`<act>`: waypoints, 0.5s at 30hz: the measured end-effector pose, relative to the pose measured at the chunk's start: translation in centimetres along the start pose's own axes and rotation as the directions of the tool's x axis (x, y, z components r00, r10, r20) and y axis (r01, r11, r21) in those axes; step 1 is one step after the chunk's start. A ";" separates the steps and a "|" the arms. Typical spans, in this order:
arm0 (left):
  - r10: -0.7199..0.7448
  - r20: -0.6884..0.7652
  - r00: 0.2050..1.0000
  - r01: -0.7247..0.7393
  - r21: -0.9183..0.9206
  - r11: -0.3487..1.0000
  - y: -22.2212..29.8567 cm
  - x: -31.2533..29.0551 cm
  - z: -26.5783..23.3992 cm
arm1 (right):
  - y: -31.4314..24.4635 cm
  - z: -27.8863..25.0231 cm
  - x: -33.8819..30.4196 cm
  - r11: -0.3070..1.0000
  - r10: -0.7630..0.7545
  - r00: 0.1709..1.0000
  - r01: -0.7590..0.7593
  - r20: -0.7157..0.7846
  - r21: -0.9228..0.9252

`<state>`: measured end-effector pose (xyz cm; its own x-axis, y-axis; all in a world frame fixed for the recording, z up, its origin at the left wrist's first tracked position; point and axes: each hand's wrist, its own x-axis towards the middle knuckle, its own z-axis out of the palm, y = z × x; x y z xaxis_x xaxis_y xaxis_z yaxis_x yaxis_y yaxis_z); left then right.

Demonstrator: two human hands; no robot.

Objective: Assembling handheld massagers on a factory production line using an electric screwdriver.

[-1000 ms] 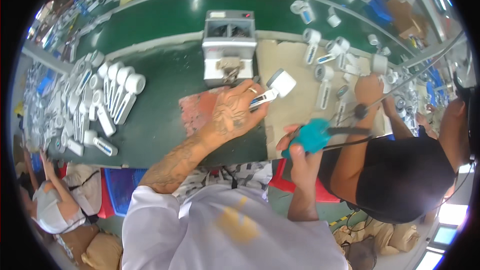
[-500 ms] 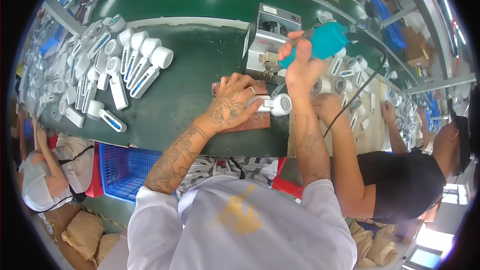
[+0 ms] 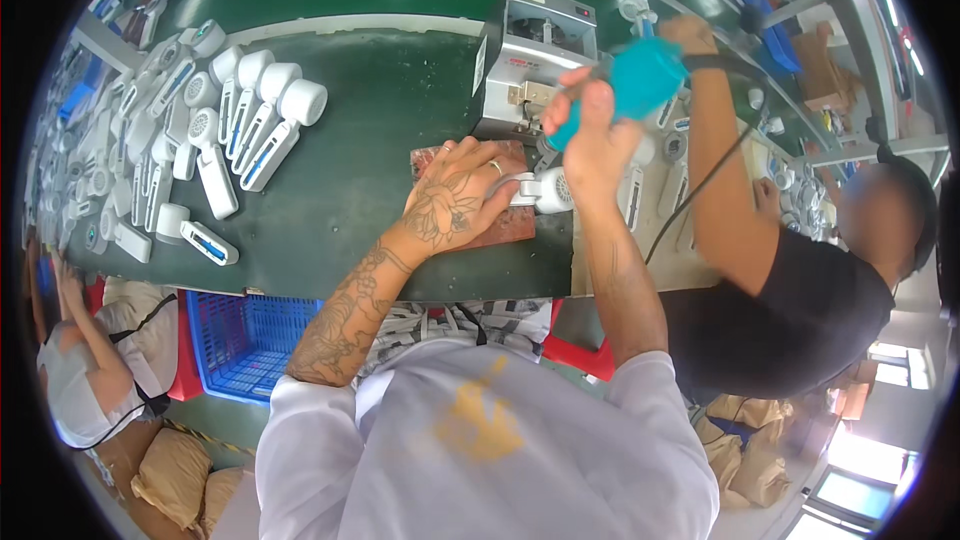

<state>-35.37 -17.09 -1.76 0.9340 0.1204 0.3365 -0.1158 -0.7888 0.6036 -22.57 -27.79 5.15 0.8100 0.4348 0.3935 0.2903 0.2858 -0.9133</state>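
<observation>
My left hand [image 3: 455, 190] lies over a white handheld fan [image 3: 553, 190], pressing its handle onto a reddish pad [image 3: 512, 229]; the fingers cover most of the handle. The fan's round head points right, beyond the pad's edge. Wrapped in my right hand [image 3: 603, 152] is a teal electric screwdriver [image 3: 645, 80], slightly blurred. Its tip slants down to the left, between the fan and a grey metal screw feeder [image 3: 520, 70]. A dark cord [image 3: 700, 187] hangs to the right of that hand.
Many white handheld fans [image 3: 215, 175] crowd the green bench on the left. A blue basket [image 3: 245, 340] sits below the front edge. At right, a co-worker in black [image 3: 770, 310] stretches an arm [image 3: 725, 160] forward, close to my right arm. More fans lie there.
My right hand has brought the screwdriver's tip away from the feeder's front, nearer the fan. The co-worker's arm has reached up and forward. My left hand keeps holding the fan.
</observation>
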 end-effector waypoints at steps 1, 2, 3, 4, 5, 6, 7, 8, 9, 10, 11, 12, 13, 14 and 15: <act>-0.001 0.001 1.000 0.001 -0.004 1.000 0.0 0.0 0.1 | -0.8 -0.3 -0.7 0.999 0.000 1.000 -0.001 -0.018 -0.049; 0.004 -0.012 1.000 -0.004 -0.007 1.000 0.0 0.0 0.2 | -1.0 -0.6 -1.1 0.999 0.003 1.000 -0.004 -0.017 -0.051; 0.007 -0.025 1.000 -0.007 -0.010 1.000 0.0 -0.1 0.3 | -1.0 -0.8 -1.4 1.000 0.009 1.000 -0.009 -0.001 0.002; 0.009 -0.023 1.000 -0.009 -0.013 1.000 0.2 0.0 0.3 | -1.0 -1.1 -1.6 0.999 0.010 1.000 -0.011 0.012 0.054; 0.014 -0.042 0.999 -0.013 0.011 1.000 0.3 0.0 0.2 | -0.8 -1.1 -1.8 0.999 0.011 1.000 -0.012 0.009 0.051; 0.019 -0.060 0.998 -0.017 0.036 0.999 0.4 -0.1 0.1 | -0.6 -1.1 -2.0 0.997 0.010 1.000 -0.009 -0.011 0.077; 0.019 -0.060 0.998 -0.017 0.036 0.999 0.3 -0.1 0.2 | -0.4 -1.0 -2.1 0.995 0.009 1.000 -0.006 -0.029 0.104; 0.025 -0.064 0.998 -0.022 0.043 0.999 0.1 -0.1 0.4 | -0.1 -1.2 -2.1 0.995 0.009 1.000 -0.006 -0.029 0.104; 0.030 -0.067 0.997 -0.027 0.050 0.998 0.0 -0.1 0.4 | 0.2 -1.3 -2.1 0.994 0.003 1.000 -0.001 -0.017 0.114; 0.029 -0.067 0.997 -0.026 0.050 0.998 0.0 0.0 0.4 | 0.4 -1.4 -2.1 0.992 -0.003 1.000 0.004 -0.004 0.124; 0.036 -0.060 0.998 -0.032 0.060 0.998 0.0 0.0 0.3 | 0.6 -1.4 -2.2 0.992 -0.002 1.000 0.003 -0.004 0.125; 0.042 -0.054 0.998 -0.038 0.070 0.997 0.1 0.0 0.2 | 0.7 -1.3 -2.2 0.991 -0.008 1.000 0.010 -0.014 0.135; 0.039 -0.054 0.998 -0.036 0.070 0.997 0.2 0.1 0.1 | 0.8 -1.3 -2.3 0.989 -0.014 1.000 0.018 -0.023 0.146; 0.035 -0.048 0.998 -0.033 0.046 0.998 0.3 0.1 -0.1 | 1.0 -1.3 -2.3 0.989 -0.013 1.000 0.016 -0.021 0.147; 0.031 -0.041 0.999 -0.030 0.021 0.999 0.5 0.2 -0.2 | 1.0 -1.4 -2.4 0.987 -0.005 1.000 0.008 -0.024 0.161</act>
<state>-35.34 -17.29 -1.23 0.9153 0.1209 0.3842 -0.1363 -0.8047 0.5779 -23.44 -29.73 3.11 0.8208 0.4126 0.3950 0.2114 0.4230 -0.8811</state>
